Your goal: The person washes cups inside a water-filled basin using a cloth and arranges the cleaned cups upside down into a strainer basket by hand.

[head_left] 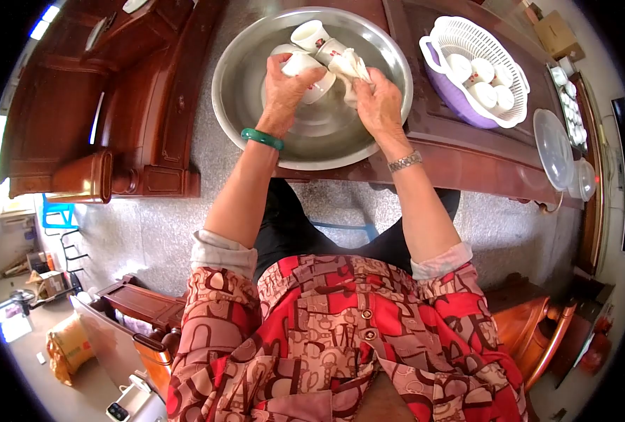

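Observation:
A wide steel basin (235, 91) stands on the dark wooden table, with water in it. My left hand (288, 91), with a green bangle at the wrist, grips a white cup (317, 87) over the basin. My right hand (377, 102), wearing a metal watch, pinches a pale wet cloth (349, 69) against the cup's side. Just beyond my hands, more white cups (310, 35) with red marks lie in the basin. To the right, a white plastic colander (471, 35) nested in a purple basin (460, 105) holds several white cups.
A clear plastic lid (553, 149) lies at the table's right end, near a tray of small cups (569, 105). A cardboard box (558, 35) is at the far right. Carved wooden furniture (101, 98) stands on the left.

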Available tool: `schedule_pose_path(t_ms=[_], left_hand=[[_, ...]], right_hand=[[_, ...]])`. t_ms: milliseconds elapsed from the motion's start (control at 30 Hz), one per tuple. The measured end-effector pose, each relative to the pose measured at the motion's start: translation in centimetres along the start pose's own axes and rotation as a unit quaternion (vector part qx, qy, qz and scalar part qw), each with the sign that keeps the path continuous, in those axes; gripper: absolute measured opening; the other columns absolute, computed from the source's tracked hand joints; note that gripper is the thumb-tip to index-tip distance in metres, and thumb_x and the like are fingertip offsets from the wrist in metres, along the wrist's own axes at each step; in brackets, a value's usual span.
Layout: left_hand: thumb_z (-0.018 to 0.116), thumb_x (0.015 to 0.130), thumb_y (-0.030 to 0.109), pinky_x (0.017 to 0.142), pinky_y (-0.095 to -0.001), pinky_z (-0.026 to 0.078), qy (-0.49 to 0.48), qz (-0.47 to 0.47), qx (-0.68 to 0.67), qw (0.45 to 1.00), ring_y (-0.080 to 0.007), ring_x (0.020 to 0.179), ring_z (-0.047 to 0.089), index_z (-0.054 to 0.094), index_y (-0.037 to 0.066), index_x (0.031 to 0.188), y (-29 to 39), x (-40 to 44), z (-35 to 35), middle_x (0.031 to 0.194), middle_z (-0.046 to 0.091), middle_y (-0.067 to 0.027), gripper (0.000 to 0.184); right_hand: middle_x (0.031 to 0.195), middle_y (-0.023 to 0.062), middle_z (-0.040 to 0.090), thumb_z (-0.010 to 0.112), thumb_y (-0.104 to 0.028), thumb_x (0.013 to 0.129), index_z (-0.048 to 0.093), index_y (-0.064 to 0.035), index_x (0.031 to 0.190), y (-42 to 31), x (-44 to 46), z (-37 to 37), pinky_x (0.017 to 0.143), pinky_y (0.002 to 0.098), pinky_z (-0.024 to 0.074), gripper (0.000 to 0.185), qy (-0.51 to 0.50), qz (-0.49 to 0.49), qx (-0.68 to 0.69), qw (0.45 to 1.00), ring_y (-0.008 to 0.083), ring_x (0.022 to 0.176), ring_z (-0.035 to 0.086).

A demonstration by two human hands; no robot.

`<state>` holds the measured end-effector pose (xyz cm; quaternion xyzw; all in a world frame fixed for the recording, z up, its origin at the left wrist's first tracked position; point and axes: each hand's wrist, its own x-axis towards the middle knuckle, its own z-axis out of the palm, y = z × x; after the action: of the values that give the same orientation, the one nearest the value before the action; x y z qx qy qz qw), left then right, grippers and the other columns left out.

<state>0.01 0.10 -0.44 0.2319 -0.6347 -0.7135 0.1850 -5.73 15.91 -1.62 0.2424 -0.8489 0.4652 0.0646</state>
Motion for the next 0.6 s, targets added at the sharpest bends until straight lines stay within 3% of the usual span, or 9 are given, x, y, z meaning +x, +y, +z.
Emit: schedule_pose_path(t_ms=[67, 100, 167, 267, 333, 367, 433, 600], left_hand=[[0.076, 0.059, 0.025, 0.076, -0.0382, 0.049, 0.022, 0.105, 0.169, 0.980, -0.0302, 0.089, 0.060, 0.040, 0.003, 0.119, -0.8, 0.1, -0.3, 0.104, 0.058, -0.0186, 0.073], [0.076, 0.059, 0.025, 0.076, -0.0382, 0.049, 0.020, 0.106, 0.169, 0.980, -0.0302, 0.089, 0.060, 0.040, 0.003, 0.119, -0.6, -0.1, -0.2, 0.104, 0.058, -0.0186, 0.073], [0.075, 0.057, 0.023, 0.080, -0.0416, 0.047, -0.015, 0.173, 0.402, 0.899, -0.0360, 0.094, 0.058, 0.041, 0.005, 0.120, -0.5, -0.7, -0.1, 0.105, 0.058, -0.0203, 0.074], [0.075, 0.055, 0.022, 0.083, -0.0440, 0.045, -0.065, 0.166, 0.424, 0.888, -0.0380, 0.098, 0.056, 0.040, 0.006, 0.121, -0.8, -1.1, 0.0, 0.107, 0.058, -0.0205, 0.076], [0.076, 0.054, 0.023, 0.083, -0.0432, 0.046, -0.113, 0.160, 0.442, 0.875, -0.0381, 0.098, 0.057, 0.037, 0.005, 0.123, -1.4, -0.9, -0.1, 0.107, 0.058, -0.0217, 0.081], [0.076, 0.054, 0.023, 0.083, -0.0432, 0.046, -0.116, 0.161, 0.441, 0.875, -0.0381, 0.098, 0.057, 0.037, 0.005, 0.123, -1.7, -0.9, -0.1, 0.107, 0.058, -0.0217, 0.081], [0.077, 0.054, 0.023, 0.084, -0.0423, 0.046, -0.145, 0.131, 0.427, 0.883, -0.0393, 0.098, 0.056, 0.035, 0.004, 0.123, -1.7, -1.0, 0.1, 0.107, 0.058, -0.0225, 0.083], [0.078, 0.054, 0.023, 0.083, -0.0406, 0.047, -0.158, 0.150, 0.377, 0.900, -0.0392, 0.097, 0.058, 0.034, 0.003, 0.122, -1.6, -1.4, 0.1, 0.106, 0.058, -0.0233, 0.084]], right_hand=[[0.077, 0.0132, 0.066, 0.055, -0.016, 0.085, 0.059, -0.0007, 0.104, 0.4, 0.0, 0.3, 0.063, 0.0312, 0.0486, 0.024, 0.018, -0.012, -0.006, 1.000, 0.0196, 0.066, 0.062], [0.078, 0.0111, 0.066, 0.055, -0.015, 0.086, 0.059, -0.0010, 0.105, 0.5, 0.0, 0.5, 0.063, 0.0289, 0.0486, 0.024, 0.016, -0.005, 0.035, 0.999, 0.0160, 0.067, 0.062], [0.079, 0.0090, 0.066, 0.055, -0.015, 0.087, 0.059, -0.0014, 0.107, 1.0, -0.1, 0.5, 0.063, 0.0265, 0.0486, 0.024, 0.014, 0.003, 0.075, 0.997, 0.0124, 0.068, 0.061], [0.080, 0.0051, 0.064, 0.054, -0.013, 0.089, 0.060, -0.0012, 0.106, 0.2, -0.2, 0.0, 0.062, 0.0230, 0.0477, 0.021, -0.012, 0.020, 0.154, 0.988, 0.0072, 0.071, 0.057], [0.083, 0.0228, 0.063, 0.055, -0.022, 0.081, 0.060, -0.0014, 0.094, -0.5, -0.5, -0.3, 0.068, 0.0438, 0.0480, 0.024, -0.072, 0.033, 0.186, 0.979, 0.0380, 0.074, 0.061], [0.083, 0.0228, 0.063, 0.055, -0.022, 0.081, 0.060, -0.0014, 0.094, -0.8, -0.6, -0.4, 0.068, 0.0438, 0.0480, 0.024, -0.070, 0.034, 0.185, 0.980, 0.0380, 0.074, 0.061], [0.084, 0.0219, 0.063, 0.054, -0.025, 0.081, 0.060, -0.0023, 0.093, -1.4, -0.7, -0.6, 0.070, 0.0461, 0.0474, 0.027, -0.089, -0.002, -0.002, 0.996, 0.0386, 0.078, 0.060], [0.083, 0.0221, 0.063, 0.053, -0.028, 0.080, 0.059, -0.0027, 0.092, -1.0, -0.5, -0.2, 0.070, 0.0484, 0.0468, 0.029, -0.079, 0.015, -0.028, 0.996, 0.0396, 0.079, 0.060]])
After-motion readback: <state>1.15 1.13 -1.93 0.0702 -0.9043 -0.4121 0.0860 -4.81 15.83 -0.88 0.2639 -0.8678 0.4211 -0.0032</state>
